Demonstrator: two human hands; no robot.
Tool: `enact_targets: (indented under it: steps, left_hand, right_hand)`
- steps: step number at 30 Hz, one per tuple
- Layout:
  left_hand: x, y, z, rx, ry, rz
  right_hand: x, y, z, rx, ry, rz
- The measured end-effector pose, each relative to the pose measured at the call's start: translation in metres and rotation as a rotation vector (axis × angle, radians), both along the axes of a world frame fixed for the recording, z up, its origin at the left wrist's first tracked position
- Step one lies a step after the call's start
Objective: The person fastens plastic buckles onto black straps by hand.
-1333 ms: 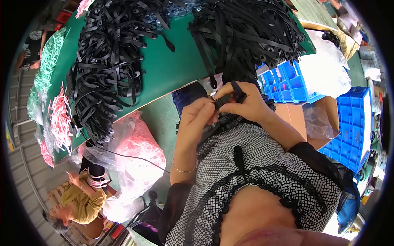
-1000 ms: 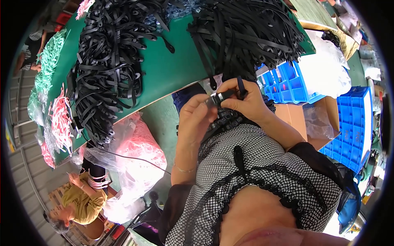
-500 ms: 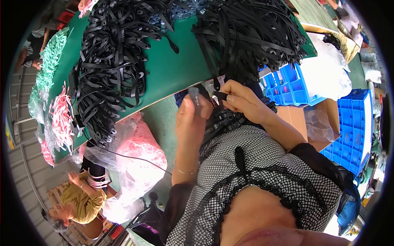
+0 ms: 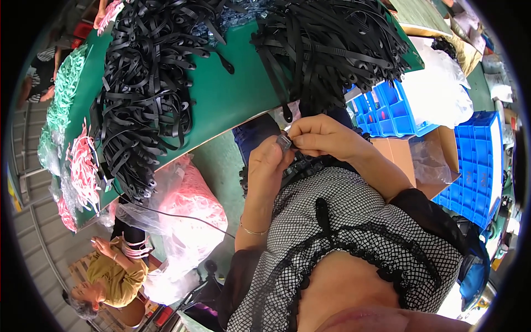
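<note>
Over my lap my two hands meet, fingertips almost touching. My left hand is closed, pinching a small grey, partly see-through plastic buckle between thumb and fingers. My right hand is closed too, its thumb and forefinger on the dark end of a black strap against the buckle; most of that strap is hidden by the fingers. Below them, a bunch of black straps with small dark fittings lies across my lap. On the green table ahead, black straps are heaped at left and right.
Clear plastic pieces lie between the heaps. Pink straps and green straps rest at the table's left. A bag of pink material stands beside me. Blue crates and a cardboard box are at right. Another person sits lower left.
My hands have come together: the left has turned and lowered slightly, and the buckle now meets the strap end in my right fingers. The view has shifted a little.
</note>
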State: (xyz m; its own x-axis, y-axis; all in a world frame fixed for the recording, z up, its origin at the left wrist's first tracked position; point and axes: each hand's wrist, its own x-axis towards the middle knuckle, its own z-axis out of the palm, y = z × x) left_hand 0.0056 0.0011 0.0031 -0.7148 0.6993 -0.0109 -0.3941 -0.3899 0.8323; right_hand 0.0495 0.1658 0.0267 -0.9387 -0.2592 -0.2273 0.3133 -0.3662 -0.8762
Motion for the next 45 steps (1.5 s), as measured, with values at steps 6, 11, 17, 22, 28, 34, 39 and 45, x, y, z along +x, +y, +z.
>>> enact_targets:
  steps: [6, 11, 17, 22, 28, 34, 39, 45]
  left_hand:
    - [0.000, 0.000, -0.003, -0.004, -0.019, -0.023]
    - [-0.002, -0.001, -0.011, 0.050, -0.004, -0.034]
    - [-0.002, 0.000, -0.013, 0.075, -0.014, -0.076]
    - [-0.003, 0.001, -0.012, 0.008, 0.009, -0.109]
    - [-0.004, 0.001, -0.016, 0.129, 0.010, -0.090]
    - [-0.003, 0.002, -0.015, 0.125, -0.022, -0.112]
    - [-0.003, 0.004, -0.023, 0.174, 0.014, -0.122]
    - [-0.005, 0.005, -0.025, 0.193, 0.010, -0.129]
  right_hand:
    - [0.001, 0.000, -0.003, -0.022, -0.001, -0.002]
    - [0.001, 0.000, -0.004, 0.013, 0.008, -0.012]
    - [0.002, -0.001, -0.003, -0.033, -0.012, -0.008]
    - [0.002, -0.003, 0.005, 0.070, 0.063, -0.045]
    - [0.004, -0.003, -0.001, -0.037, 0.017, -0.058]
    - [0.002, -0.004, -0.004, -0.049, 0.010, -0.053]
    - [0.002, -0.001, -0.004, -0.012, -0.002, -0.032]
    - [0.002, 0.000, -0.008, 0.079, 0.024, -0.038]
